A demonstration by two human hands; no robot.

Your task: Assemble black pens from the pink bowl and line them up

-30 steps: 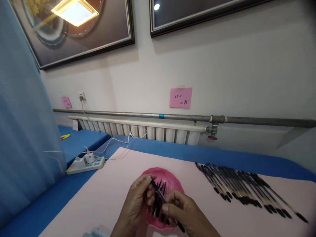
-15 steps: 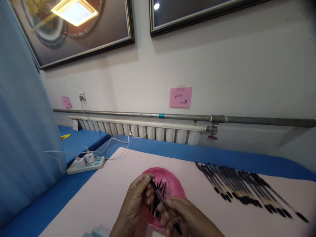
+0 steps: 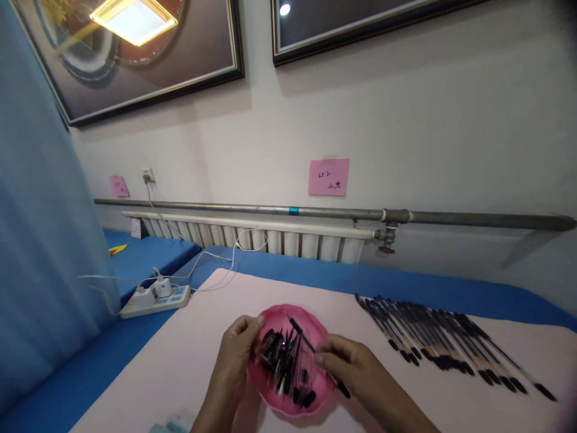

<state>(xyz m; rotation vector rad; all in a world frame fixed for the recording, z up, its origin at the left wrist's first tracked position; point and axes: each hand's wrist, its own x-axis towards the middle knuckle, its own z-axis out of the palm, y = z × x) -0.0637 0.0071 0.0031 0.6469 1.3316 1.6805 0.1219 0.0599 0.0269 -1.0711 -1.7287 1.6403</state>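
Note:
A pink dish sits on the pink mat near me, filled with several black pen caps and parts. My right hand pinches a black pen that slants up-left over the dish. My left hand rests at the dish's left rim, fingers curled, its thumb and fingertips touching the small black parts; I cannot make out whether it grips one. A row of several assembled black pens lies on the mat to the right.
A white power strip with plugs and white cables lies on the blue table cover at left. A radiator and a pipe run along the wall. A blue curtain hangs at far left. A pale object shows at the bottom edge.
My hands have moved apart: the left hand let go of the pen's tip and dropped to the dish's rim, and the right hand drew the pen rightward. More of the dish shows.

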